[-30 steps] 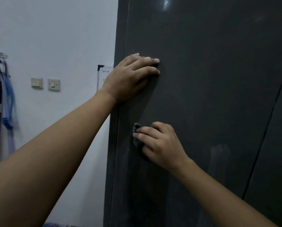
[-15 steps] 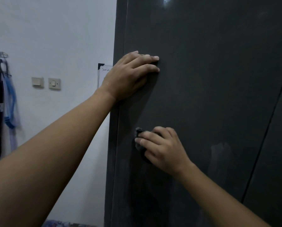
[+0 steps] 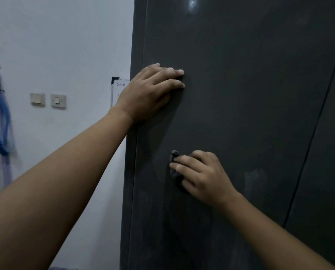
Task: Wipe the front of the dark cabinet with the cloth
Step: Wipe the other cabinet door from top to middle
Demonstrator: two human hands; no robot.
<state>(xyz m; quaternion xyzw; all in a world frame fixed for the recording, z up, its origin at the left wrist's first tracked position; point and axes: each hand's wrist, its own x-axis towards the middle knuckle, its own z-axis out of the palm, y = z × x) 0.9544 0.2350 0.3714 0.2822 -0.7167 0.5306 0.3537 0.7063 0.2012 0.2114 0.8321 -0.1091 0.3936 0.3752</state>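
Obs: left hand [image 3: 149, 92] lies flat on the glossy dark grey cabinet front [image 3: 250, 114]. Below it, right hand [image 3: 202, 177] curls its fingers over a small wadded dark grey cloth [image 3: 174, 155], pressed against panel. Two cream wall switches [image 3: 48, 100] left of left hand.

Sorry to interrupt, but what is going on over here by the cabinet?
A person is wiping the front of the dark cabinet. The right hand holds a small dark cloth bunched under its curled fingers and presses it against the door panel, near the left edge. The left hand rests on the panel higher up, holding nothing. A pale smudge shows on the panel to the right of the cloth.
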